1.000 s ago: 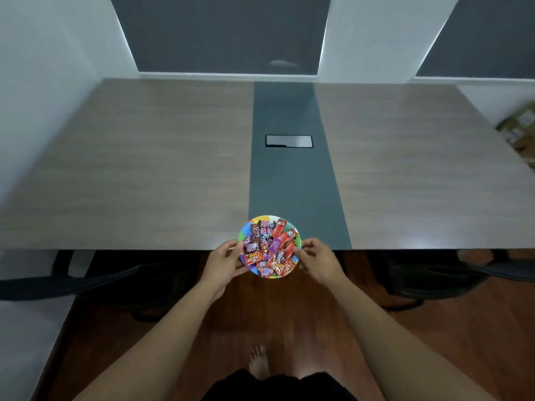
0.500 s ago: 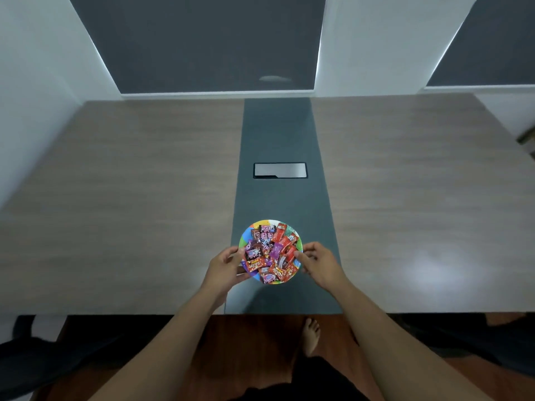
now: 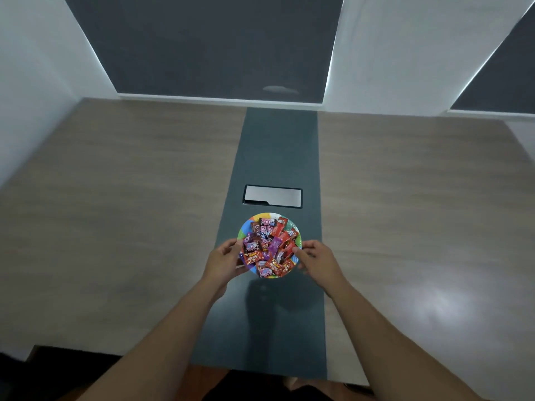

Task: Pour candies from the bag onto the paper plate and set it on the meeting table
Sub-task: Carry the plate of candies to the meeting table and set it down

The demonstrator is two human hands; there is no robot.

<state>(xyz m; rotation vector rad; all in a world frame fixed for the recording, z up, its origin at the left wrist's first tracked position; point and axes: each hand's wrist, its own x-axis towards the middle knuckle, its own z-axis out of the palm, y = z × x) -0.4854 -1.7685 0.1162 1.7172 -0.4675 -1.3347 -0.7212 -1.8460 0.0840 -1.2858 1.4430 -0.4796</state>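
Plate [image 3: 295,227] piled with candies [image 3: 267,247] sits low of centre in the frame, over the surface's [image 3: 405,198] dark middle strip. I see 2 hands closed on its rim, left hand [image 3: 224,260] and right hand [image 3: 317,260] on opposite edges, equally near. Shadow below suggests it hangs just above the surface; straight down looks right.

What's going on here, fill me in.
A person is holding a colourful paper plate heaped with wrapped candies, one hand on each side: left hand at its left rim, right hand at its right. The plate is over the dark centre strip of the meeting table, just short of the metal hatch. Its shadow suggests it is not yet set down.
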